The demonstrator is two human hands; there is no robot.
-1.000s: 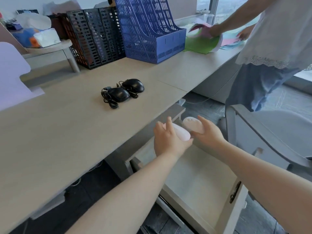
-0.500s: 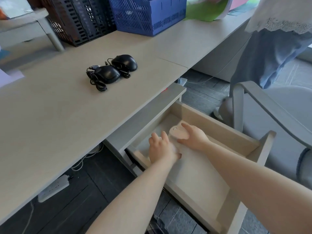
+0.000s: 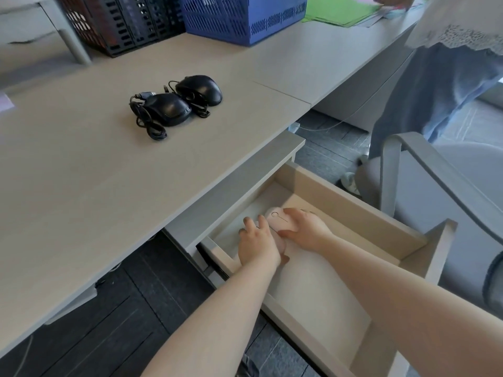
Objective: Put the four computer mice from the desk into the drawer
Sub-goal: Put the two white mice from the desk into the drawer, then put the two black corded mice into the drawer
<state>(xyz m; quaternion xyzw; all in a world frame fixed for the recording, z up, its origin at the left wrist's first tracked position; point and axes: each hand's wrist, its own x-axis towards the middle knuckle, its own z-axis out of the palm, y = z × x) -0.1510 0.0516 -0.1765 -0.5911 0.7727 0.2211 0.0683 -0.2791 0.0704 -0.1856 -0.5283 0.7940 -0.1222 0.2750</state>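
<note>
Two black wired mice lie side by side on the desk point(image 3: 95, 186), one nearer point(image 3: 168, 108) and one behind it point(image 3: 201, 89), their cables bundled. Below the desk edge the drawer point(image 3: 356, 210) stands pulled out. Both my hands are inside it at the far left corner. My right hand point(image 3: 307, 229) grips a pale pink mouse point(image 3: 279, 217) that rests on the drawer floor. My left hand point(image 3: 258, 247) lies over a white mouse, which is almost wholly hidden under the palm.
A blue file rack point(image 3: 245, 17) and black file racks point(image 3: 128, 23) stand at the back of the desk. Another person point(image 3: 449, 77) stands at the right by green paper point(image 3: 340, 9). A grey chair point(image 3: 435, 191) is close beside the drawer.
Both hands went down from above the drawer to its floor, carrying the white and the pink mouse. The black mice have not moved.
</note>
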